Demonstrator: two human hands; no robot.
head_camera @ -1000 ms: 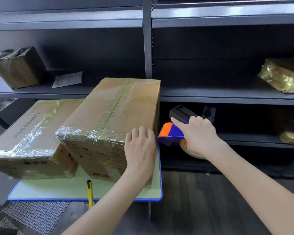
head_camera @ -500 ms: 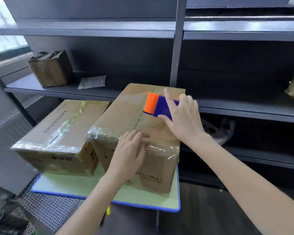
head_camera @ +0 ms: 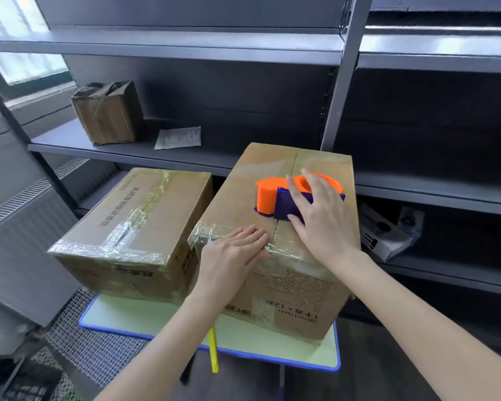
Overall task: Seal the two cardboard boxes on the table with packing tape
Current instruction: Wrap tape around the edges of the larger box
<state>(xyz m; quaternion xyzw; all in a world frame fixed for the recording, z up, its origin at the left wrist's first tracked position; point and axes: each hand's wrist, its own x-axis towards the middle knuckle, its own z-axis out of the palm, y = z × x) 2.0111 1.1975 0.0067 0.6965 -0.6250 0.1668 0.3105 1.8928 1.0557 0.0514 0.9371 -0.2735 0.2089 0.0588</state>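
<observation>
Fingers of the right hand (head_camera: pixel 324 224) curl round the tape dispenser (head_camera: pixel 268 198) atop the right cardboard box (head_camera: pixel 237 198); the left hand (head_camera: pixel 229 259) presses flat on tape (head_camera: pixel 287 254) at its near edge. The dispenser looks light and rigid, best gripped across its body. The left cardboard box (head_camera: pixel 145 215) sits beside on the table (head_camera: pixel 272 344).

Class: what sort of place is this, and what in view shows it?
Probably a stockroom or packing area: metal shelving holds a wrapped parcel, and the right hand grips a tape dispenser on a taped cardboard box.
</observation>
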